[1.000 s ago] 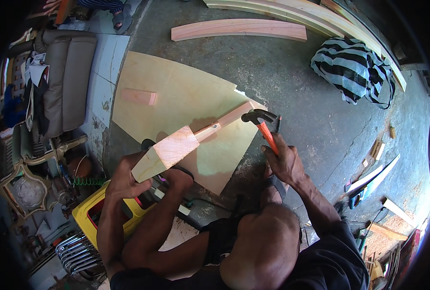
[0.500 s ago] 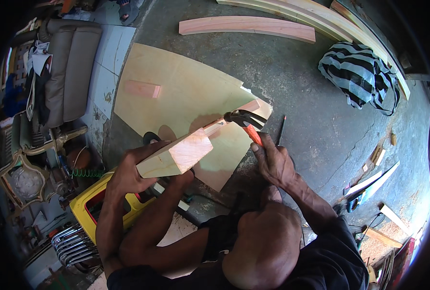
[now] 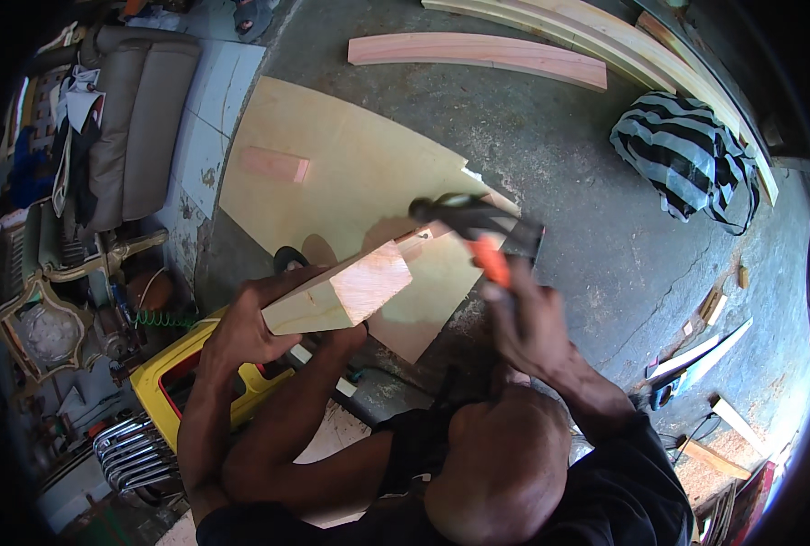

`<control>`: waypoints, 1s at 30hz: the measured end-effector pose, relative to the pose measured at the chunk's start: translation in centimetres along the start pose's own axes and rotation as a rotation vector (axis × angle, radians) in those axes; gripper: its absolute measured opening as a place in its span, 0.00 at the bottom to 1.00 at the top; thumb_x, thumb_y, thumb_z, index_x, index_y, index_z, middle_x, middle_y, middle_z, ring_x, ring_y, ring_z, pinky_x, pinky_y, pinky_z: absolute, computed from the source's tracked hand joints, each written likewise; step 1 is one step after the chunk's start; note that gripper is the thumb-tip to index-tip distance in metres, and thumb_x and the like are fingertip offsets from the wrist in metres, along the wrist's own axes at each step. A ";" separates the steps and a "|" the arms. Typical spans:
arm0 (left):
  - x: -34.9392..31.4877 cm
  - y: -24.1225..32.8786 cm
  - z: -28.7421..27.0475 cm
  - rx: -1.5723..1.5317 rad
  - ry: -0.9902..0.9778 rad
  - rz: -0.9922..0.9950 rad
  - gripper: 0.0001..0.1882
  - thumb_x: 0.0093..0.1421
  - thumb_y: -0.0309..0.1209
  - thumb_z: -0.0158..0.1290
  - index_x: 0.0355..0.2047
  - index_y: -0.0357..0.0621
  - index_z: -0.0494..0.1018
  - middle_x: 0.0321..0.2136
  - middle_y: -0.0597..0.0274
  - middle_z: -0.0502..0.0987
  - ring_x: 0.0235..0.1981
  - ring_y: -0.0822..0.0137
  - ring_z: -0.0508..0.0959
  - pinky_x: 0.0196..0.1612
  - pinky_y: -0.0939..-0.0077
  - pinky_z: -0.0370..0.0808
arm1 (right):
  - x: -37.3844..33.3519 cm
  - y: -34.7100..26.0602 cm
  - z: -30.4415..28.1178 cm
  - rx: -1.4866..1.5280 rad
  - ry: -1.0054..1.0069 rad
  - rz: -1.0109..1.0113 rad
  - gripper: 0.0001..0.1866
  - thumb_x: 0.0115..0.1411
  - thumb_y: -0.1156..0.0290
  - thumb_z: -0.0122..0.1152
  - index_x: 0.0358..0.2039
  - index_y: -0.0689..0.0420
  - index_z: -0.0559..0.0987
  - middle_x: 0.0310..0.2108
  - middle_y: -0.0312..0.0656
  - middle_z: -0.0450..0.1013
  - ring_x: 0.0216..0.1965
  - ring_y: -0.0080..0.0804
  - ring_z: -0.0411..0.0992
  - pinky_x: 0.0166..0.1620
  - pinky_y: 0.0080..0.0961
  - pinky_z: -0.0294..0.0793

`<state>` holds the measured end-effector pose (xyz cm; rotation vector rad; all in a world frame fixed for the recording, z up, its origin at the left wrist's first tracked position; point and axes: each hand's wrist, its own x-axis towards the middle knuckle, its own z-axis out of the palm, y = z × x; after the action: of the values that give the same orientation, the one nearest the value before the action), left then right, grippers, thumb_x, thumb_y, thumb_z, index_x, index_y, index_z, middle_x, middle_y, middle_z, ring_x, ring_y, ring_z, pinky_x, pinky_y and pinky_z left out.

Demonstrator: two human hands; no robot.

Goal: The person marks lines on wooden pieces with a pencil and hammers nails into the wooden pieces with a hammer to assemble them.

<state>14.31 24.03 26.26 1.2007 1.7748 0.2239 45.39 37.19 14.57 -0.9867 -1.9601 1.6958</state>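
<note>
A thick wooden beam [image 3: 373, 284] is held up with its square, pale end grain toward me. My left hand [image 3: 244, 320] wraps around its left side, with the thumb below. Motion blurs my right hand [image 3: 530, 323], which is closed on the orange grip of a claw hammer [image 3: 455, 215]. The hammer's dark head is over the far part of the beam, close to a narrow wooden piece [image 3: 414, 242] there. Whether the head touches the wood, I cannot tell. Under the beam lies a pale plywood sheet [image 3: 332, 132] on the floor.
A small wood block [image 3: 276, 165] lies on the plywood. Beyond are a curved plank [image 3: 477, 57] and longer boards [image 3: 587, 36]. A striped bag [image 3: 682, 150] and a handsaw [image 3: 696, 364] are to the right. A yellow plastic stool [image 3: 168, 373] stands near my left arm.
The hammer and my right hand have shifted and turned slightly, now blurred by motion. My left hand keeps its hold on the beam. The whole view has moved a little.
</note>
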 end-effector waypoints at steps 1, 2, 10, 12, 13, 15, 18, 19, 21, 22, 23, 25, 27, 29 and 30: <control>-0.1 0.4 0.1 -0.022 -0.004 -0.001 0.35 0.44 0.23 0.58 0.57 0.33 0.72 0.47 0.44 0.80 0.50 0.57 0.81 0.56 0.67 0.73 | -0.5 -1.0 -0.7 0.148 0.186 -0.135 0.12 0.69 0.62 0.54 0.45 0.58 0.74 0.18 0.46 0.74 0.19 0.35 0.72 0.25 0.42 0.73; -0.5 0.1 0.2 -0.012 0.031 0.034 0.34 0.44 0.23 0.59 0.57 0.33 0.72 0.46 0.45 0.81 0.48 0.58 0.81 0.55 0.67 0.74 | -0.7 -0.7 -0.3 0.149 0.176 -0.132 0.12 0.69 0.62 0.54 0.45 0.58 0.74 0.18 0.46 0.74 0.19 0.35 0.72 0.25 0.42 0.73; 0.6 1.0 1.3 0.014 -0.022 0.103 0.35 0.44 0.21 0.56 0.58 0.34 0.71 0.49 0.45 0.80 0.50 0.62 0.80 0.56 0.69 0.73 | -1.5 6.3 3.9 -0.141 -0.033 0.166 0.14 0.67 0.65 0.57 0.47 0.57 0.67 0.21 0.62 0.73 0.26 0.68 0.74 0.22 0.54 0.68; 0.7 0.8 0.9 -0.044 -0.028 0.041 0.35 0.44 0.21 0.56 0.58 0.34 0.71 0.49 0.46 0.80 0.50 0.62 0.80 0.56 0.69 0.73 | -0.6 4.2 3.1 -0.046 0.053 0.158 0.13 0.69 0.64 0.55 0.45 0.58 0.67 0.18 0.61 0.71 0.24 0.68 0.74 0.22 0.53 0.66; 0.6 0.6 0.8 -0.102 -0.035 -0.015 0.35 0.45 0.20 0.56 0.58 0.34 0.71 0.49 0.46 0.80 0.49 0.63 0.80 0.56 0.69 0.73 | -0.4 3.9 3.2 0.019 0.101 0.115 0.13 0.69 0.64 0.55 0.45 0.58 0.67 0.17 0.61 0.70 0.24 0.68 0.73 0.22 0.52 0.66; 0.4 -0.6 1.2 -0.060 -0.026 -0.007 0.34 0.45 0.20 0.55 0.58 0.34 0.71 0.48 0.47 0.80 0.48 0.63 0.80 0.55 0.69 0.73 | -1.4 4.9 4.1 -0.055 0.082 0.148 0.12 0.69 0.64 0.55 0.45 0.58 0.67 0.16 0.61 0.70 0.23 0.68 0.73 0.21 0.53 0.66; -0.1 2.2 0.5 -0.042 -0.016 -0.029 0.35 0.44 0.19 0.56 0.58 0.34 0.71 0.47 0.47 0.80 0.48 0.63 0.80 0.55 0.70 0.73 | -2.0 6.4 3.4 -0.148 0.039 0.104 0.12 0.68 0.65 0.55 0.45 0.58 0.67 0.16 0.61 0.70 0.22 0.68 0.72 0.21 0.53 0.65; 0.1 1.8 0.6 -0.023 -0.020 -0.041 0.35 0.44 0.19 0.56 0.58 0.34 0.70 0.48 0.47 0.80 0.48 0.63 0.80 0.55 0.70 0.73 | -1.9 7.7 3.9 -0.181 -0.032 0.078 0.12 0.68 0.65 0.56 0.44 0.58 0.67 0.16 0.61 0.70 0.21 0.68 0.72 0.21 0.54 0.65; 0.5 0.9 0.6 -0.027 -0.009 -0.012 0.36 0.44 0.18 0.56 0.58 0.34 0.71 0.48 0.47 0.80 0.48 0.62 0.80 0.55 0.70 0.74 | -1.2 8.1 4.2 -0.230 -0.041 0.093 0.13 0.68 0.65 0.56 0.46 0.57 0.68 0.16 0.61 0.70 0.20 0.67 0.72 0.21 0.53 0.67; 0.7 0.5 0.6 -0.027 -0.004 -0.004 0.36 0.44 0.18 0.56 0.59 0.34 0.71 0.48 0.46 0.80 0.49 0.61 0.80 0.55 0.70 0.74 | -0.6 6.6 3.3 -0.198 -0.040 0.095 0.13 0.68 0.64 0.56 0.46 0.58 0.68 0.16 0.61 0.70 0.22 0.66 0.73 0.21 0.52 0.68; 0.6 0.1 0.5 -0.045 -0.005 0.004 0.35 0.44 0.18 0.56 0.58 0.35 0.71 0.48 0.46 0.80 0.49 0.61 0.81 0.55 0.70 0.74 | -0.3 4.7 2.3 -0.163 -0.042 0.103 0.13 0.68 0.64 0.56 0.46 0.58 0.68 0.17 0.61 0.70 0.23 0.66 0.73 0.21 0.51 0.69; -0.1 0.1 0.4 -0.067 -0.007 -0.002 0.35 0.44 0.18 0.56 0.58 0.35 0.72 0.49 0.46 0.80 0.49 0.60 0.81 0.55 0.70 0.74 | -0.2 1.3 0.1 -0.118 0.019 -0.026 0.13 0.69 0.61 0.54 0.45 0.56 0.67 0.14 0.53 0.69 0.14 0.57 0.71 0.18 0.43 0.68; 0.1 0.4 0.3 0.003 0.004 0.064 0.34 0.45 0.18 0.56 0.58 0.35 0.72 0.49 0.47 0.80 0.50 0.60 0.80 0.56 0.70 0.74 | -0.3 -0.4 -1.3 0.246 0.294 -0.305 0.13 0.71 0.59 0.50 0.47 0.54 0.65 0.14 0.43 0.64 0.11 0.38 0.62 0.16 0.33 0.62; -0.2 0.3 0.4 -0.003 0.006 0.085 0.34 0.45 0.18 0.57 0.58 0.35 0.72 0.48 0.47 0.80 0.49 0.62 0.80 0.55 0.70 0.74 | -0.8 -2.0 -1.8 0.726 0.361 -0.482 0.14 0.73 0.59 0.46 0.52 0.53 0.64 0.15 0.34 0.59 0.12 0.21 0.53 0.16 0.22 0.57; -0.2 0.5 0.5 -0.003 0.001 0.030 0.34 0.45 0.18 0.56 0.58 0.35 0.72 0.48 0.47 0.80 0.49 0.62 0.80 0.55 0.71 0.74 | -0.9 -0.5 -1.2 0.981 0.363 -0.538 0.16 0.71 0.62 0.51 0.46 0.64 0.70 0.22 0.44 0.68 0.17 0.28 0.68 0.21 0.29 0.67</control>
<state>15.08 23.92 26.42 1.2255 1.7580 0.2451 46.67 37.37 15.50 -0.3102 -0.8329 1.6680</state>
